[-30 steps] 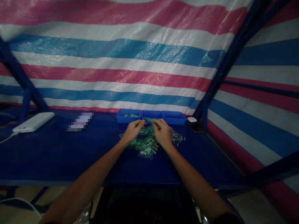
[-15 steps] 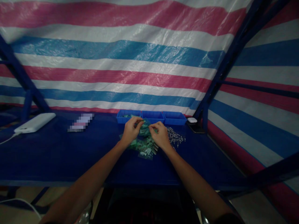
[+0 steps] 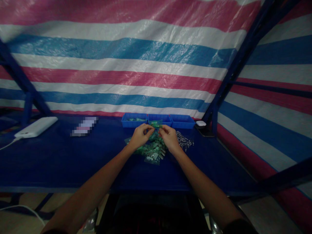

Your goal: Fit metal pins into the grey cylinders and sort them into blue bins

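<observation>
My left hand (image 3: 141, 136) and my right hand (image 3: 170, 138) face each other over the table, thumbs and fingertips pinched. Between them is a small clear plastic bag with a green tint (image 3: 156, 123), its edges at the fingertips of both hands. Below lies a heap of similar green-tinted bags (image 3: 153, 154), some with slim silvery pieces in them. Loose thin metal pins, perhaps rivets (image 3: 184, 141), are scattered just right of my right hand. What is inside the held bag is too small to tell.
Three joined blue bins (image 3: 159, 119) stand behind my hands; the left one has small greenish packets in it. At the right are a dark phone (image 3: 206, 131) and a white case (image 3: 201, 123). A white power bank (image 3: 36, 127) and a blurred-out flat item (image 3: 84, 126) lie left on the blue table (image 3: 73, 162).
Both hands have shifted slightly to the right. The green-tinted bag now stands up between the fingertips, in front of the middle bin. More packets show in the left bin.
</observation>
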Demonstrator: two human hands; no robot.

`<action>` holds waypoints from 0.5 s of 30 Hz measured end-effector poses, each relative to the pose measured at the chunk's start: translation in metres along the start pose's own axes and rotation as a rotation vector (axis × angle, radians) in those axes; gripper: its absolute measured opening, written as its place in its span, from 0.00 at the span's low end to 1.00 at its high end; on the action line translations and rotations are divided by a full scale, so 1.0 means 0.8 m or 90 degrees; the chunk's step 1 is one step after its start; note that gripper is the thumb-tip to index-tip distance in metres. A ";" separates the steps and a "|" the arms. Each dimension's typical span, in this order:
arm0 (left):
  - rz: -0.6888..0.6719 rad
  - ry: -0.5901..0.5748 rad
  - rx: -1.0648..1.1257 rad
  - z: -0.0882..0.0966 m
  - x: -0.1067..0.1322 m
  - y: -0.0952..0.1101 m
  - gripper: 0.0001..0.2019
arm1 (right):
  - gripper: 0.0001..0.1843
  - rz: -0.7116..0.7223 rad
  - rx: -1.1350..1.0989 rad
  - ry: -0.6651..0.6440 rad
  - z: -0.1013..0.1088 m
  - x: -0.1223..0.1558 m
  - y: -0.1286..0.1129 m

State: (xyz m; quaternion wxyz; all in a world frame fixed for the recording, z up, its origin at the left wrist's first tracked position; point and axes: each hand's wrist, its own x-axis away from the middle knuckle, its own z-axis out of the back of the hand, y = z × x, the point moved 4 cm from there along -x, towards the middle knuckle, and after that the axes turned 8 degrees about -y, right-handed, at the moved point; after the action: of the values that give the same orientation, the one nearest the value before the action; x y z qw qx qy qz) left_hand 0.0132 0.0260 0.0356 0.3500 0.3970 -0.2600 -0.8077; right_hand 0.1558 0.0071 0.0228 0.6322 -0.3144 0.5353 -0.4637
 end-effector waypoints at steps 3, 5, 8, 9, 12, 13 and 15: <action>0.176 -0.012 0.215 -0.003 0.000 -0.017 0.24 | 0.15 0.116 0.183 0.005 0.005 0.001 -0.008; 0.258 -0.015 0.308 -0.005 0.001 -0.026 0.26 | 0.16 0.140 0.253 -0.006 0.006 0.002 -0.011; 0.287 -0.005 0.336 -0.003 0.000 -0.033 0.19 | 0.20 0.141 0.272 -0.019 0.006 0.003 -0.010; 0.276 0.006 0.327 -0.001 0.000 -0.033 0.17 | 0.21 0.136 0.270 -0.014 0.006 0.003 -0.010; 0.190 0.083 0.217 0.010 -0.001 -0.027 0.13 | 0.19 0.105 0.236 0.019 0.008 0.002 -0.011; 0.142 0.113 0.150 0.014 -0.001 -0.021 0.12 | 0.16 0.091 0.213 0.026 0.008 0.002 -0.011; 0.034 0.142 0.012 0.017 0.001 -0.006 0.10 | 0.15 0.039 0.133 0.008 0.006 0.001 -0.009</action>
State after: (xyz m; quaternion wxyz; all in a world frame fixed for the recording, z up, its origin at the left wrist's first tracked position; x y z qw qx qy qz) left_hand -0.0001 0.0301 0.0397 0.3945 0.4803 -0.2376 -0.7465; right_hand 0.1589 0.0033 0.0304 0.6721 -0.2269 0.4975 -0.4993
